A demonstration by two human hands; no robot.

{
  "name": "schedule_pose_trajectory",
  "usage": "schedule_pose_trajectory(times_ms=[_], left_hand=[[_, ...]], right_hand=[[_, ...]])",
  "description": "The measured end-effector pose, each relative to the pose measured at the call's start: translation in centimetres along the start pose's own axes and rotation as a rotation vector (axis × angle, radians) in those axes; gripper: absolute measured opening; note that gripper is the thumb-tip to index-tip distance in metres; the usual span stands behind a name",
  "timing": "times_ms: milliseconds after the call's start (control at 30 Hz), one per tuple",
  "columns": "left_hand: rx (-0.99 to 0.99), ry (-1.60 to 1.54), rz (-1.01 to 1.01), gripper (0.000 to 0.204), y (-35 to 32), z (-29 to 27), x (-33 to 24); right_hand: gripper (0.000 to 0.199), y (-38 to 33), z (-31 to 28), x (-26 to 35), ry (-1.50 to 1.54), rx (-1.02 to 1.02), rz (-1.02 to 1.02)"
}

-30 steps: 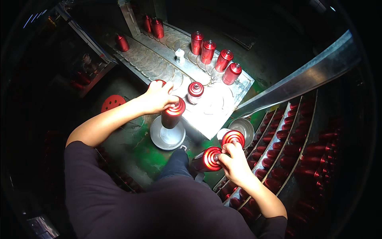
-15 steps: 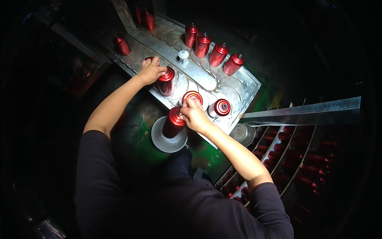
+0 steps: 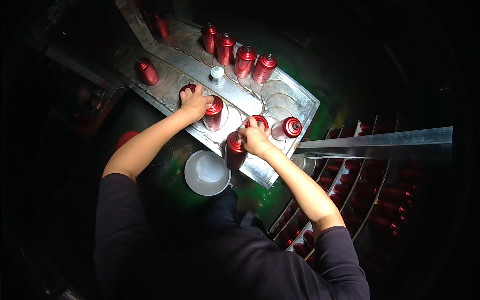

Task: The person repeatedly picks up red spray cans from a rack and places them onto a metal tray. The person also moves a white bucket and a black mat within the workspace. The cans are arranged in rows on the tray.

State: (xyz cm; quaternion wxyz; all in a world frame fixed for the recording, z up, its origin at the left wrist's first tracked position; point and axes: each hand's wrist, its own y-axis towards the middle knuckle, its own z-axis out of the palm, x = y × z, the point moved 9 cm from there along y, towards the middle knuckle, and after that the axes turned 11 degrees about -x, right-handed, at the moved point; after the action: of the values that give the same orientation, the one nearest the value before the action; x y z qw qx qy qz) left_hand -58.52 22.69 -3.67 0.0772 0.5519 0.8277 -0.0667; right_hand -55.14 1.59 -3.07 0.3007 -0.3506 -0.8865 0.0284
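Note:
My left hand (image 3: 196, 106) is closed over the tops of two red metallic canisters, one nearer (image 3: 213, 119) and one partly hidden behind my fingers (image 3: 186, 92). Both stand on the overlapping round plates (image 3: 227, 120) of a metal conveyor table. My right hand (image 3: 256, 139) grips the top of a dark red canister (image 3: 235, 154) at the table's near edge. Its fingers also reach the top of a second red canister (image 3: 259, 120), mostly covered by the hand. Just right of it, another canister (image 3: 287, 128) tilts on the plates.
Several red canisters (image 3: 245, 61) line the far side; another (image 3: 146, 71) stands at the left. A white spool-shaped piece (image 3: 217, 75) sits on the central strip. Below the near edge is a pale bucket (image 3: 205, 165). A metal bar (image 3: 390, 140) crosses above racks of red canisters (image 3: 345, 190).
My right hand has carried the dark red canister from over the bucket up and right to the table edge. Canisters on the far side have shifted left, those on the near side right.

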Motion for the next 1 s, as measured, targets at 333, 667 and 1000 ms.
schedule_pose_trajectory(times_ms=[333, 667, 1000], left_hand=[[-0.222, -0.026, 0.307, 0.009, -2.5, 0.4, -8.1], [-0.273, -0.029, 0.498, 0.009, -3.7, -0.4, -11.2], [-0.253, -0.23, 0.605, 0.011, -5.7, -1.2, -17.1]], right_hand=[[0.017, -4.9, -2.6, -1.9, -0.077, -0.239, 0.016], [0.008, -5.8, -5.9, -2.5, -0.093, -0.657, -0.174], [0.015, -5.1, -6.3, -9.2, -0.089, -0.555, 0.089]])
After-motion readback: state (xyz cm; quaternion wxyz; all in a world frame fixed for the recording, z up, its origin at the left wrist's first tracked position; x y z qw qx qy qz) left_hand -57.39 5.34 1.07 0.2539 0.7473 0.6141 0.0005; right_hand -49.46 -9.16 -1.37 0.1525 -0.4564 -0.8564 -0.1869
